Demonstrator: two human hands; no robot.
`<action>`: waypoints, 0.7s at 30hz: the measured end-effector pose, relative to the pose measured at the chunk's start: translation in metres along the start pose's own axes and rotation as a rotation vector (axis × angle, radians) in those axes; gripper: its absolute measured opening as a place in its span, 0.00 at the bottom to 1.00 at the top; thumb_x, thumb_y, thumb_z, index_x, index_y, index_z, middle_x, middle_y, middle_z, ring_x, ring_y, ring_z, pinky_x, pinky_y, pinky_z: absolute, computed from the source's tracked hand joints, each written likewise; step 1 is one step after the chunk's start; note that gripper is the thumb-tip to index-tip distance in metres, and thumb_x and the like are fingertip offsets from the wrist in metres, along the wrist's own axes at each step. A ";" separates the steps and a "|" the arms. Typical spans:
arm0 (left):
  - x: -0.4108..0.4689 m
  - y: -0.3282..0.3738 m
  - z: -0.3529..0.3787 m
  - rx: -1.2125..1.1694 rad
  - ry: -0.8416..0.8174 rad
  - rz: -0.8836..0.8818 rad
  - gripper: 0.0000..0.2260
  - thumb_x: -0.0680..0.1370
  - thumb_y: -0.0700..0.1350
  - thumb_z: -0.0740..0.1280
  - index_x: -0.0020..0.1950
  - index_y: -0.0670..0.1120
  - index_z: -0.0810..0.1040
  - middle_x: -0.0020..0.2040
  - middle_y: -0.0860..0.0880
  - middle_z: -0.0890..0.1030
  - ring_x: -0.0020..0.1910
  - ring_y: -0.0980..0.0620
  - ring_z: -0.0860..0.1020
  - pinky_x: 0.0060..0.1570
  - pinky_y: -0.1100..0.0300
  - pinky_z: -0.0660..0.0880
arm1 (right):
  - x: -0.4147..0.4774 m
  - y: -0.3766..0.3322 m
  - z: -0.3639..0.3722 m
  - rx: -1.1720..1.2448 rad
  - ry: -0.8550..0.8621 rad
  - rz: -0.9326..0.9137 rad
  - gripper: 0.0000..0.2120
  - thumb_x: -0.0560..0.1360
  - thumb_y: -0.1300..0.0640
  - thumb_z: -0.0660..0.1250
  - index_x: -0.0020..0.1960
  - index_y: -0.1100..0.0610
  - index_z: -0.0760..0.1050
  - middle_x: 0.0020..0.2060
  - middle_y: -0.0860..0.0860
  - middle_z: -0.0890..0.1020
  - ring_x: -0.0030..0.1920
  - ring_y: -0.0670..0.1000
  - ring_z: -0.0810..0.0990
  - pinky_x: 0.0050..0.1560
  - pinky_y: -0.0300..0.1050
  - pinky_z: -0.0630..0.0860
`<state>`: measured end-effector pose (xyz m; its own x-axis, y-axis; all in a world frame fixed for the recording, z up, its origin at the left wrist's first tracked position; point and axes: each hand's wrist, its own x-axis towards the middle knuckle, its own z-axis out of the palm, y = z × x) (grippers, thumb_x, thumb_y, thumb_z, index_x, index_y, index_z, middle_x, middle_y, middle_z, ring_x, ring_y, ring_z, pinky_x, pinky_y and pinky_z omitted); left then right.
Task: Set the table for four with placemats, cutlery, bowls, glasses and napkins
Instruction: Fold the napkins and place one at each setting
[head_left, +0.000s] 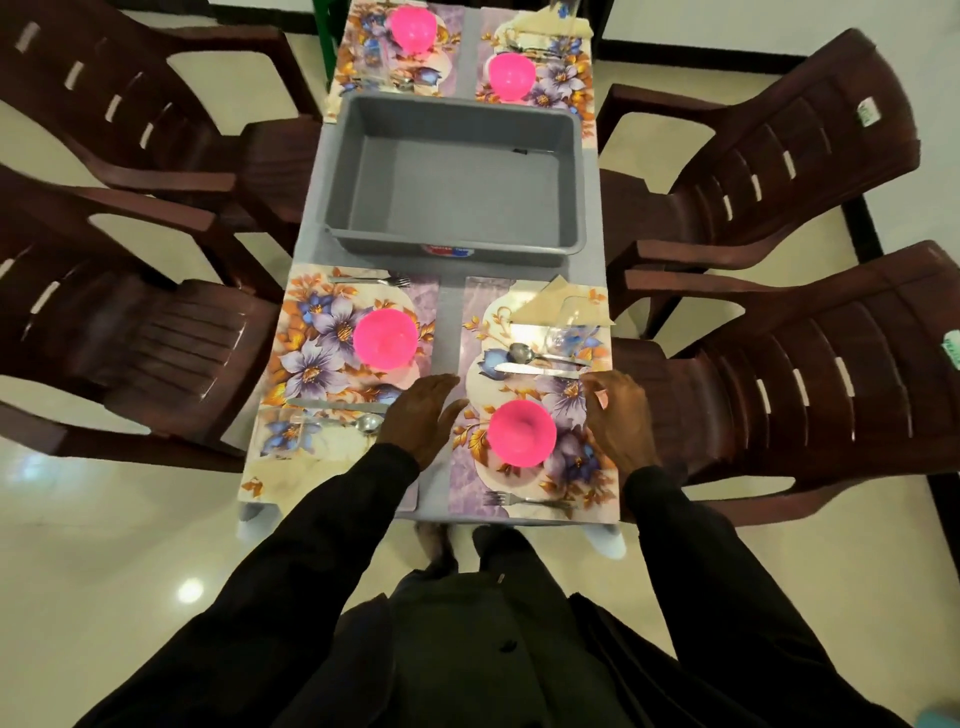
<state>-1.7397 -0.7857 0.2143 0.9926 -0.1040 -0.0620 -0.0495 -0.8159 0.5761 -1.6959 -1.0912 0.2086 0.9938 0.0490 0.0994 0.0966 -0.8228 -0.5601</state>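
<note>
Four floral placemats lie on the grey table, each with a pink bowl. The near right placemat (470, 467) holds a pink bowl (521, 432), a spoon (524, 354), a knife (535, 369), a fork (511, 500), a glass (563, 330) and a folded napkin (550, 306). My left hand (423, 415) hovers with straight fingers left of this bowl. My right hand (618, 421) is on the bowl's right, fingers loosely curled, holding nothing. The near left placemat (306, 332) carries a bowl (385, 339), fork (371, 281), knife (332, 405), spoon (363, 423) and glass (283, 431).
A grey plastic tub (457, 249) sits mid-table with one small dark item inside. Two far placemats bear pink bowls (413, 27) (511, 75). Dark brown plastic chairs (171, 332) (779, 374) flank both sides of the table.
</note>
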 end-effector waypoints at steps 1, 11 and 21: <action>-0.011 0.000 -0.004 -0.017 -0.005 -0.007 0.21 0.82 0.53 0.64 0.69 0.41 0.78 0.65 0.40 0.80 0.63 0.40 0.79 0.62 0.48 0.75 | -0.006 -0.009 0.002 0.020 -0.006 -0.008 0.07 0.79 0.64 0.67 0.53 0.61 0.83 0.50 0.57 0.85 0.50 0.57 0.81 0.49 0.47 0.76; -0.114 -0.027 -0.014 0.016 0.019 0.000 0.17 0.81 0.49 0.68 0.67 0.43 0.79 0.63 0.43 0.82 0.61 0.42 0.81 0.60 0.52 0.76 | -0.061 -0.087 0.049 0.120 -0.216 -0.122 0.09 0.80 0.62 0.67 0.59 0.57 0.82 0.56 0.53 0.83 0.57 0.53 0.79 0.59 0.45 0.74; -0.206 -0.094 -0.052 -0.031 0.069 -0.349 0.15 0.81 0.49 0.69 0.67 0.48 0.79 0.66 0.46 0.80 0.64 0.45 0.78 0.64 0.55 0.73 | -0.111 -0.148 0.104 0.133 -0.332 -0.206 0.10 0.80 0.63 0.66 0.60 0.58 0.82 0.58 0.55 0.83 0.60 0.57 0.79 0.61 0.45 0.70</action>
<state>-1.9335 -0.6581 0.2148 0.9544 0.2172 -0.2050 0.2961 -0.7778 0.5544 -1.8151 -0.9158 0.1954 0.9144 0.4030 -0.0378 0.2799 -0.6971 -0.6601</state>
